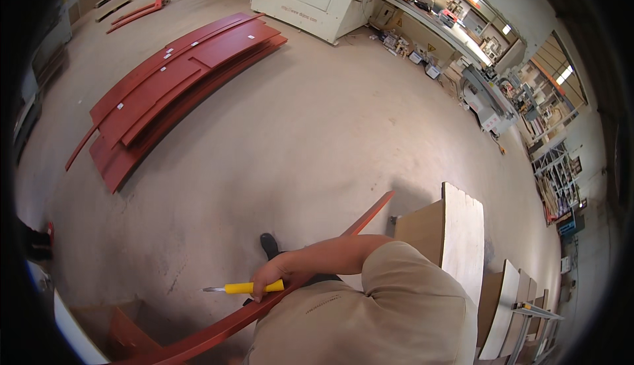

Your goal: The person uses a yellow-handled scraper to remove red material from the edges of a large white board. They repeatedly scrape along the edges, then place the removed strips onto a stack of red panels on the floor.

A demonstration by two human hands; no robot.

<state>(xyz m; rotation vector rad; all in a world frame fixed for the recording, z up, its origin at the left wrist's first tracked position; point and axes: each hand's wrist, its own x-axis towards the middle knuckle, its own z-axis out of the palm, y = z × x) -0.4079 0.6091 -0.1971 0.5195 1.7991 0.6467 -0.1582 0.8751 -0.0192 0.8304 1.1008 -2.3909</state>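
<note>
My right hand (267,278) is closed around the yellow handle of a screwdriver (238,288), its short metal blade pointing left. Under that hand and forearm runs a long narrow red board (218,329), passing in front of my body. One end slopes down to the lower left; its other end shows beyond my forearm, toward the upper right. The hand is against the board or just above it; whether it also grips the board I cannot tell. My left hand is out of view.
A stack of red panels (191,68) lies on the floor at the far left. Near my right side stand pale boards (462,239). A light-coloured machine cabinet (304,2) stands at the back, a red pallet jack (142,10) at the far left. My dark shoe (269,246) shows below.
</note>
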